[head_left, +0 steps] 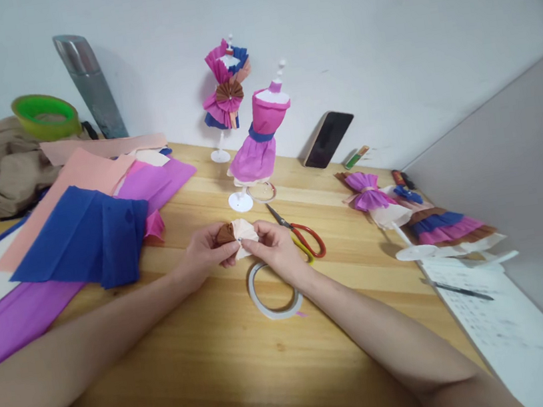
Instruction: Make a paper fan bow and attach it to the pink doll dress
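Observation:
Between my two hands is a small pleated paper rosette (243, 229), cream on one side and brown on the other. My left hand (207, 249) pinches its brown part, fingers closed. On the cream part, my right hand (271, 242) grips with thumb and fingers near the rosette's centre. Just below my right hand lies a roll of white tape (255, 293), partly under the wrist. Scissors with red and yellow handles (300, 230) lie beside that hand. Behind my hands stands a small mannequin (260, 124) in a magenta paper dress with a blue waistband.
Coloured crepe paper sheets (79, 237) are piled at the left, near a green tape roll (44, 117) and a steel flask (90, 84). A second dressed mannequin (228, 91), a phone (329, 139), paper dresses (449, 222) and a pen (463, 291) on written paper stand or lie behind and right.

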